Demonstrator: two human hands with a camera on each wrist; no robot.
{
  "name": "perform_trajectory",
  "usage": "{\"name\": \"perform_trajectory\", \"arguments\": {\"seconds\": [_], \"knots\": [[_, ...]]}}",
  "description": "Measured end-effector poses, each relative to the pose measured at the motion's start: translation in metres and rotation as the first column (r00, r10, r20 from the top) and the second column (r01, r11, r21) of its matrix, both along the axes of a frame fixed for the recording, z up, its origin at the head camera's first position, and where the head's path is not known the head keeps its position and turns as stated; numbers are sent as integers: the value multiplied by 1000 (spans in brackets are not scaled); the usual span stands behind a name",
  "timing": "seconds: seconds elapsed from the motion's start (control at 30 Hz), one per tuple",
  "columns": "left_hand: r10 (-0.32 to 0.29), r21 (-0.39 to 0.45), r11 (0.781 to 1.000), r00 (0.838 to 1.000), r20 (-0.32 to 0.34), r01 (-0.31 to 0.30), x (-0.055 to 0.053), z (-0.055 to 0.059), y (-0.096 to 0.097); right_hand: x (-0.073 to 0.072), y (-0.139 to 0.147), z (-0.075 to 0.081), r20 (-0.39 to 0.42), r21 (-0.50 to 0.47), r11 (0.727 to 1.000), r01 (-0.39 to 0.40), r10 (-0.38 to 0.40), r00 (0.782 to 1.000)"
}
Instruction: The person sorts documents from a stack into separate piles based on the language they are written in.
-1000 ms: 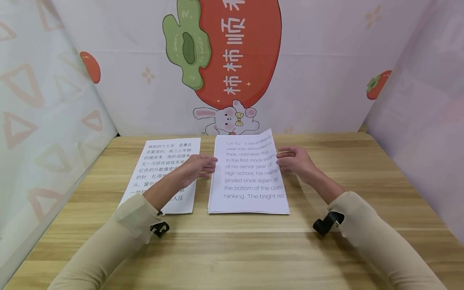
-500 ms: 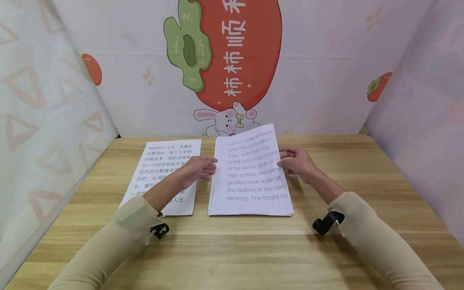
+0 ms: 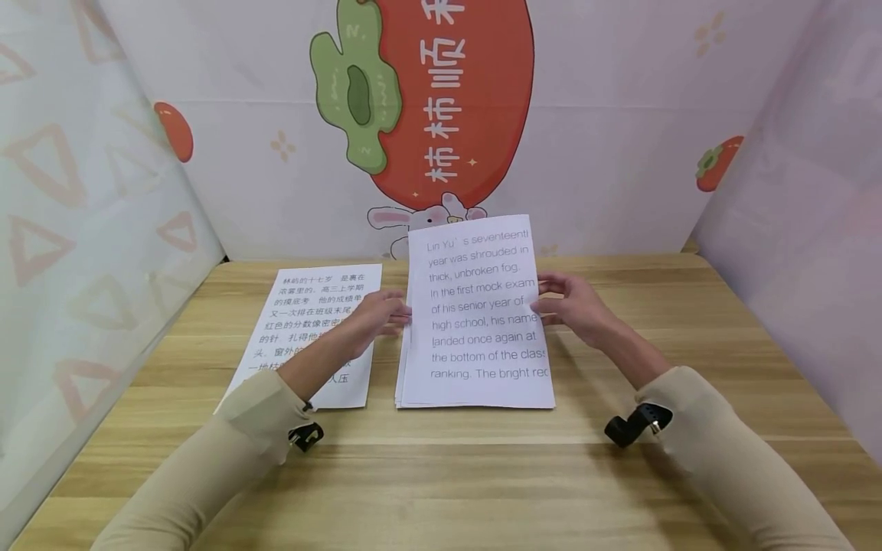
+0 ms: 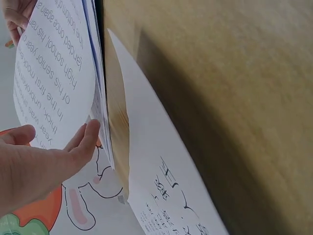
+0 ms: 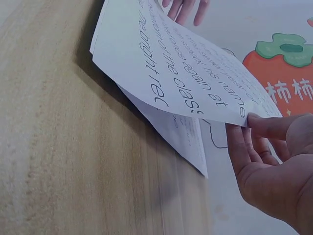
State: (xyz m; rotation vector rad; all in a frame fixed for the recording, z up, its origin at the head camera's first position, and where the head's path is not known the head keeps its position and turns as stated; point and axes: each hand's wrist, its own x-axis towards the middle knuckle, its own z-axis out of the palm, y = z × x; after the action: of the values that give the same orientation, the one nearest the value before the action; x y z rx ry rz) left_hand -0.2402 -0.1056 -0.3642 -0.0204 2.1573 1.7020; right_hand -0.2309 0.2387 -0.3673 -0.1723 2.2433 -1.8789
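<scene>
English-printed sheet (image 3: 482, 306): arching over paper stack (image 5: 182, 135). Right hand (image 3: 575, 310): pinching sheet's edge, right of stack. Left hand (image 3: 372, 317): holding nothing, fingers loosely outstretching, left of stack. Chinese-printed sheet (image 3: 303, 306): lying left of stack.
</scene>
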Motion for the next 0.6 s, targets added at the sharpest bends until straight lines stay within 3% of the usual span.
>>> {"name": "perform_trajectory", "arguments": {"seconds": [0.1,0.3,0.6], "knots": [[36,-6,999,999,-32,-37,0,1,1,2,2,2,4,-15,1000,15,-15,1000],[82,71,995,994,-77,-77,2,1,3,7,6,5,17,-16,999,41,-41,999],[71,92,994,994,-85,-63,8,9,14,10,9,8,29,57,996,71,-73,997]]}}
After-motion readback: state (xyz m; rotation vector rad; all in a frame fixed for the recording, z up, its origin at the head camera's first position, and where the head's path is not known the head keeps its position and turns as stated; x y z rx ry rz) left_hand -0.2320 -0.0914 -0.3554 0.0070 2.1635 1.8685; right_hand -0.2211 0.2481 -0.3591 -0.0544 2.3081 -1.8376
